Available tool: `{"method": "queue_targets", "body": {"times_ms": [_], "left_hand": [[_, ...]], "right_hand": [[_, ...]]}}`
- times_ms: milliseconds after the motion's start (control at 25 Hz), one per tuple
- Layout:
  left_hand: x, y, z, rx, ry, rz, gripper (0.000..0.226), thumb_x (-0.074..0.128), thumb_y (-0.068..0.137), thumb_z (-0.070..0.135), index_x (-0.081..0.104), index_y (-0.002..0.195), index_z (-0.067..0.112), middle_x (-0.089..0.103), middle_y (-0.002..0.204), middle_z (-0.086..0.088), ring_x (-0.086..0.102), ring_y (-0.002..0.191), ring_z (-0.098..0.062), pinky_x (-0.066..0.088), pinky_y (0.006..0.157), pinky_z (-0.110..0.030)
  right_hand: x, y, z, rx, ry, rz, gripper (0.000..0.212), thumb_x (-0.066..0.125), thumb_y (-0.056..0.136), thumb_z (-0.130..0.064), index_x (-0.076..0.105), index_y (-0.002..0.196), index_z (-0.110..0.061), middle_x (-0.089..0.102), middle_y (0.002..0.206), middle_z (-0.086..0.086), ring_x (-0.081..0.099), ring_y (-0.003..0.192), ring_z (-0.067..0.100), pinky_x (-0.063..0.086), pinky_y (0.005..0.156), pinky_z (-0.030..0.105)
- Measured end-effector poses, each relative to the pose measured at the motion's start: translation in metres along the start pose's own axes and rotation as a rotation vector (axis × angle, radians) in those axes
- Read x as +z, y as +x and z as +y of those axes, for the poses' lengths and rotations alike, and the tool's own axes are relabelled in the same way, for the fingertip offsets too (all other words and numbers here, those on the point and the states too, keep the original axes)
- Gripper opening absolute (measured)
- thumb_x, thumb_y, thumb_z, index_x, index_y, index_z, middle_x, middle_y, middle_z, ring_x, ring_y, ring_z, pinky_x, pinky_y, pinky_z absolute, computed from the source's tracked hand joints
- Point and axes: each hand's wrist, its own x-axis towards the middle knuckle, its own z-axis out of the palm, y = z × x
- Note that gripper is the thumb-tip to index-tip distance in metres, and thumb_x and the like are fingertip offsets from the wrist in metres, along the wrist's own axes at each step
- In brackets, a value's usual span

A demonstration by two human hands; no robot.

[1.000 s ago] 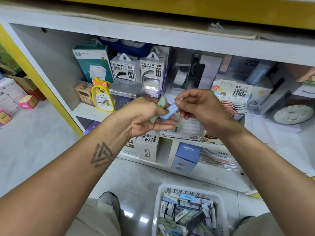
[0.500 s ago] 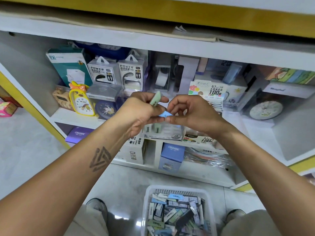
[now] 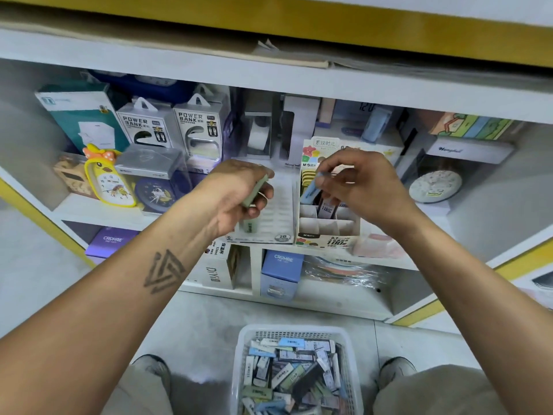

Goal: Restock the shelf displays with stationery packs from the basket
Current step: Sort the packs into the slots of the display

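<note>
My left hand (image 3: 239,193) grips a pale green stationery pack (image 3: 254,191) in front of the middle shelf. My right hand (image 3: 359,187) pinches a light blue pack (image 3: 308,191) by its top end, tilted, just above the compartmented display box (image 3: 327,229) on the shelf. A few packs stand in that box's back slots; its front slots show bare card. On the floor between my feet stands a white plastic basket (image 3: 294,332) full of several small packs in blue, green, grey and white.
A white tray display marked 2B (image 3: 275,217) sits left of the compartment box. Power bank boxes (image 3: 146,127), a yellow duck clock (image 3: 109,178) and a round clock (image 3: 435,187) crowd the shelf. Below are blue boxes (image 3: 282,271). The shelf board above (image 3: 269,76) overhangs.
My hands have drawn apart: the right hand has carried the blue pack rightward over the compartment box, and the left keeps the green pack. The view has shifted right.
</note>
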Motion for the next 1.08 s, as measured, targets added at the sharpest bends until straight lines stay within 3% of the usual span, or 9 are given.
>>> {"method": "queue_targets", "body": {"times_ms": [80, 200, 360, 480, 640, 760, 840, 960, 1080], "left_hand": [[-0.003, 0.001, -0.001, 0.033, 0.009, 0.012, 0.016, 0.048, 0.102, 0.015, 0.060, 0.109, 0.006, 0.063, 0.063, -0.009, 0.047, 0.045, -0.019, 0.033, 0.045, -0.023], [-0.009, 0.003, -0.003, 0.065, 0.043, 0.033, 0.009, 0.053, 0.102, 0.018, 0.057, 0.101, 0.010, 0.067, 0.064, -0.007, 0.049, 0.043, -0.018, 0.035, 0.043, -0.021], [-0.022, 0.003, -0.005, 0.095, 0.130, 0.068, 0.007, 0.066, 0.095, 0.021, 0.064, 0.096, 0.014, 0.068, 0.070, -0.005, 0.051, 0.045, -0.015, 0.041, 0.045, -0.020], [-0.029, 0.000, -0.004, 0.074, 0.100, 0.070, 0.002, 0.063, 0.096, 0.011, 0.061, 0.095, 0.010, 0.068, 0.069, -0.009, 0.054, 0.050, -0.018, 0.045, 0.049, -0.023], [-0.035, 0.000, -0.003, 0.055, 0.065, 0.076, 0.015, 0.053, 0.096, -0.004, 0.056, 0.089, 0.008, 0.067, 0.069, -0.016, 0.058, 0.054, -0.022, 0.046, 0.047, -0.023], [-0.038, -0.001, -0.004, 0.047, 0.051, 0.051, 0.019, 0.051, 0.095, -0.007, 0.058, 0.090, 0.010, 0.071, 0.066, -0.013, 0.064, 0.058, -0.023, 0.049, 0.051, -0.024], [-0.039, -0.003, -0.006, 0.039, 0.060, 0.006, 0.019, 0.053, 0.095, -0.004, 0.062, 0.095, 0.013, 0.074, 0.071, -0.009, 0.069, 0.062, -0.020, 0.053, 0.057, -0.026], [-0.041, -0.005, -0.007, 0.032, 0.009, -0.042, 0.025, 0.053, 0.093, -0.009, 0.064, 0.106, 0.009, 0.075, 0.080, -0.015, 0.072, 0.070, -0.022, 0.061, 0.066, -0.032], [-0.041, -0.008, -0.007, 0.054, -0.018, -0.106, 0.037, 0.047, 0.088, -0.022, 0.062, 0.115, -0.002, 0.072, 0.096, -0.026, 0.073, 0.083, -0.030, 0.062, 0.076, -0.037]], "right_hand": [[0.008, 0.001, 0.002, -0.054, -0.082, -0.027, 0.007, 0.078, 0.084, -0.005, 0.074, 0.086, -0.011, 0.070, 0.086, 0.004, 0.064, 0.062, 0.013, 0.055, 0.065, 0.028], [0.026, 0.004, 0.006, -0.009, -0.057, -0.081, 0.019, 0.075, 0.084, 0.001, 0.071, 0.088, -0.017, 0.070, 0.082, 0.008, 0.072, 0.065, 0.016, 0.059, 0.065, 0.028], [0.055, 0.004, 0.014, -0.120, -0.309, -0.173, 0.016, 0.074, 0.085, -0.007, 0.072, 0.094, -0.020, 0.070, 0.081, -0.007, 0.070, 0.072, 0.011, 0.060, 0.076, 0.037], [0.066, 0.003, 0.015, -0.161, -0.380, -0.197, 0.013, 0.073, 0.088, -0.010, 0.072, 0.097, -0.020, 0.072, 0.084, -0.005, 0.069, 0.077, 0.011, 0.059, 0.075, 0.035], [0.069, 0.005, 0.014, -0.223, -0.485, -0.225, 0.008, 0.071, 0.089, -0.014, 0.073, 0.094, -0.020, 0.073, 0.085, -0.001, 0.067, 0.078, 0.018, 0.057, 0.072, 0.037], [0.071, 0.004, 0.015, -0.203, -0.537, -0.321, 0.014, 0.065, 0.093, -0.015, 0.075, 0.102, -0.020, 0.074, 0.098, -0.001, 0.068, 0.090, 0.019, 0.056, 0.081, 0.036], [0.074, 0.003, 0.015, -0.205, -0.587, -0.392, 0.023, 0.060, 0.097, -0.015, 0.074, 0.115, -0.018, 0.071, 0.112, -0.005, 0.065, 0.104, 0.015, 0.051, 0.092, 0.028], [0.073, 0.005, 0.006, -0.038, -0.287, -0.241, 0.026, 0.060, 0.097, -0.010, 0.071, 0.119, -0.018, 0.071, 0.096, -0.011, 0.068, 0.080, 0.006, 0.050, 0.076, 0.015], [0.068, 0.008, -0.011, 0.220, 0.344, -0.169, 0.021, 0.065, 0.095, -0.006, 0.067, 0.115, -0.009, 0.075, 0.089, 0.013, 0.069, 0.067, 0.021, 0.056, 0.064, 0.028]]}}
